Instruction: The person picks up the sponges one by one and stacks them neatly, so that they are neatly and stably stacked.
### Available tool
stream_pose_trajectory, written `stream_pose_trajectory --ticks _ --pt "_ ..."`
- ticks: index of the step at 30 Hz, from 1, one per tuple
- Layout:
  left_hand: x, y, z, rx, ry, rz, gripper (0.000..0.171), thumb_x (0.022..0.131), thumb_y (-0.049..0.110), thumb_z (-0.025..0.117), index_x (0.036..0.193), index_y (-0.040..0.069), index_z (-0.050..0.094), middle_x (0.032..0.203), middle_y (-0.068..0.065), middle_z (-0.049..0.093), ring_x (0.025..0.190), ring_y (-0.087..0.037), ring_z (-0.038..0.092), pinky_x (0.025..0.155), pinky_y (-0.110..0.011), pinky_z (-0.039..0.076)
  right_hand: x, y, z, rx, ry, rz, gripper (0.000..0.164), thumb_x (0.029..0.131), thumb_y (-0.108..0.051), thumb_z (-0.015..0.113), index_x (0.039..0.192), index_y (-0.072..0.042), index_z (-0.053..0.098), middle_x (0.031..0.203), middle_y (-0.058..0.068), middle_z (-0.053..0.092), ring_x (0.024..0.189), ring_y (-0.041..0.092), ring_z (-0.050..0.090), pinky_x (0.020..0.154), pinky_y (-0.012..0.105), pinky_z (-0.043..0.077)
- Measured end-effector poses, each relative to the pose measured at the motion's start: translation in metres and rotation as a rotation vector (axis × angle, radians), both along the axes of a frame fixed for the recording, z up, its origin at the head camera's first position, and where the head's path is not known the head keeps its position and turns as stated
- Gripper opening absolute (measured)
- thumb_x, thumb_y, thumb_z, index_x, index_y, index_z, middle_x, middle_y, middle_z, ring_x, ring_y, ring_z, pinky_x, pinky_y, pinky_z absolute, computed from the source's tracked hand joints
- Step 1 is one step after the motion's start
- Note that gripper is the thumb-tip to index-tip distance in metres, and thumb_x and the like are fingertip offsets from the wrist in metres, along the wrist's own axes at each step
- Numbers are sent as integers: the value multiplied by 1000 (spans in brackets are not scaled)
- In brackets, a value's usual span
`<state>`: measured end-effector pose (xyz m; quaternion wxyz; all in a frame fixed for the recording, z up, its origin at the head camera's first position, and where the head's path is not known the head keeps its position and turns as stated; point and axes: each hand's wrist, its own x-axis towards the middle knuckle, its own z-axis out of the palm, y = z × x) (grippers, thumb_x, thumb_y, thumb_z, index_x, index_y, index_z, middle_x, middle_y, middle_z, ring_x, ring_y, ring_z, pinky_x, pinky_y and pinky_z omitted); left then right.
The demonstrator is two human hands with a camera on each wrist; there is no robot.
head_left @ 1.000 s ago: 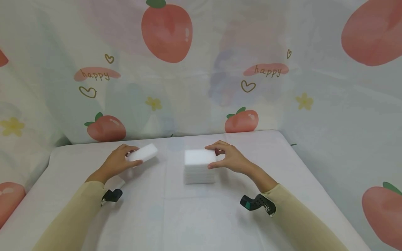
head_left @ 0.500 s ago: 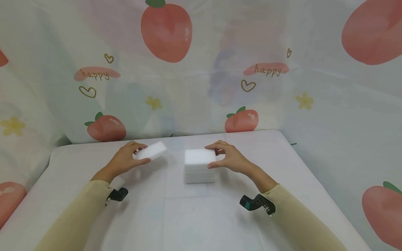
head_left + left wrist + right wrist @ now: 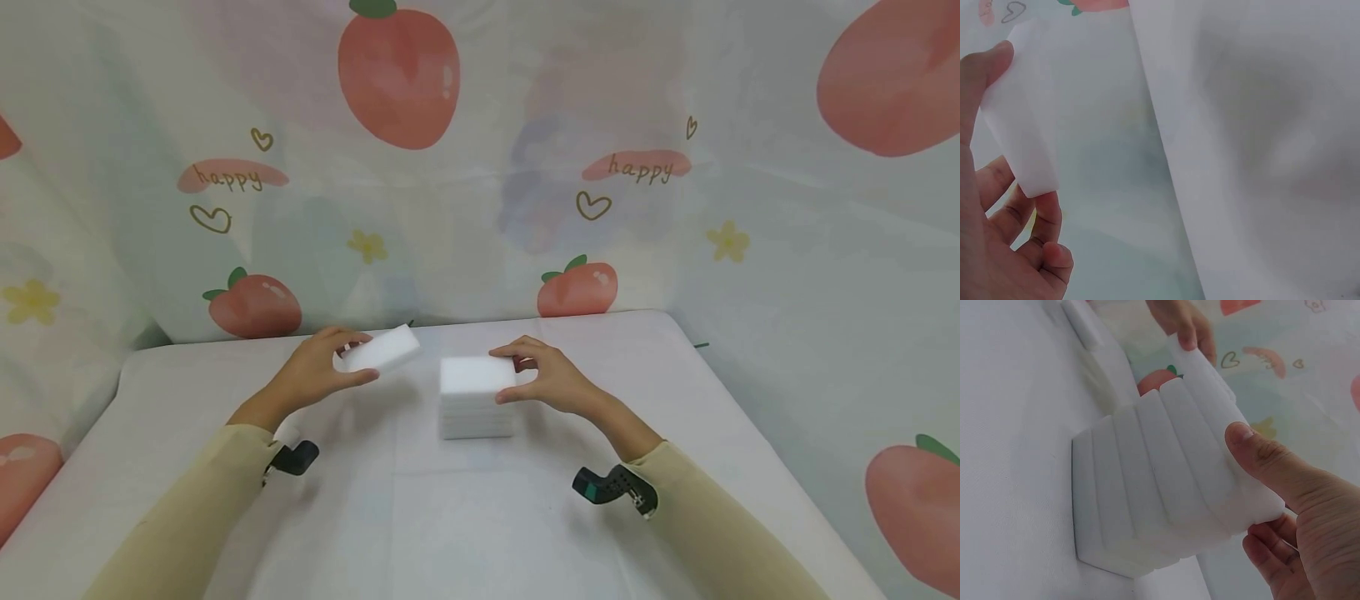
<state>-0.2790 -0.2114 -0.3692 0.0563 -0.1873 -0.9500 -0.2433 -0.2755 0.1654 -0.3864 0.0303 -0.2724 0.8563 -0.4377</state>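
Observation:
My left hand [image 3: 318, 367] holds a white rectangular sponge block [image 3: 384, 348] between thumb and fingers, raised above the table and tilted. In the left wrist view, the thumb presses one end of this sponge [image 3: 1025, 112] and fingertips support the other. Right of it, a neat stack of several white sponges [image 3: 476, 412] stands on the table. My right hand [image 3: 551, 379] grips the stack's upper right side, thumb on the near edge and fingers behind. Seen from the right wrist, the layers of the stack [image 3: 1147, 469] lie flush together, with the thumb on the top one.
Another white sponge [image 3: 287, 432] lies on the table behind the left forearm, mostly hidden; the right wrist view shows this sponge [image 3: 1082, 325] too. A white cloth covers the table [image 3: 450, 525]. A fruit-print curtain [image 3: 480, 208] hangs behind the far edge.
My left hand has moved right and slightly upward with its sponge, coming closer to the stack. The right hand and the stack have stayed in place.

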Motion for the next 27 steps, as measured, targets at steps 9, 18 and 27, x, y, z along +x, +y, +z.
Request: stream_pose_trajectory --ticks 9,18,27 --pt "4 15 12 26 44 -56 62 78 47 81 128 15 65 112 0 59 98 -19 54 79 -36 47 12 -7 15 8 -20 -14 64 73 -7 86 132 0 60 122 13 57 103 27 52 103 48 44" --pt "8 32 21 41 58 -103 58 77 48 81 126 20 66 110 5 57 98 -16 54 79 -34 47 7 -3 9 9 11 2 63 75 -19 87 131 -7 62 121 7 58 102 22 53 101 45 46" --pt "8 53 26 55 45 -163 62 76 47 82 129 19 65 115 3 57 103 -16 55 85 -36 48 1 -1 1 -3 4 6 64 72 -27 89 130 -13 64 118 3 58 102 22 53 102 42 46"
